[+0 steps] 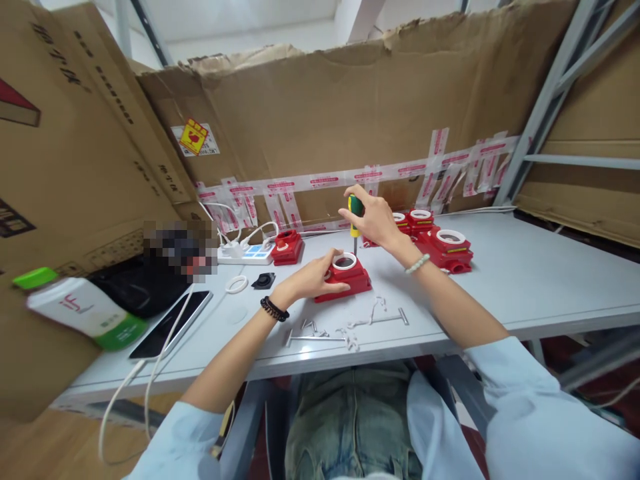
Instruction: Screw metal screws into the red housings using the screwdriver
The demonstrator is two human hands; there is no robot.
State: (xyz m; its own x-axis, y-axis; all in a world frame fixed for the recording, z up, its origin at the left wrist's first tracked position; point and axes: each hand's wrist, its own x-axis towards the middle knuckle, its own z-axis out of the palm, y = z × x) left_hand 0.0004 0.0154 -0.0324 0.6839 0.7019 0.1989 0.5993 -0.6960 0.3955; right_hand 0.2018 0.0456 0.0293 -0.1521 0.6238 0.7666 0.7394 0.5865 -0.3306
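My right hand grips a screwdriver with a green and yellow handle, held upright. Its shaft points down at the far right corner of a red box-shaped housing with a white ring on top. Whether the tip sits in a screw is too small to tell. My left hand wraps round the left side of that housing, which rests on the table. On the tabletop in front of it lie several small screws, a metal T-shaped bar and another such bar.
More red housings stand to the right, and a single one sits beside a white power strip. A loose white ring, a black part, a phone and a bottle lie leftward. Cardboard walls the back.
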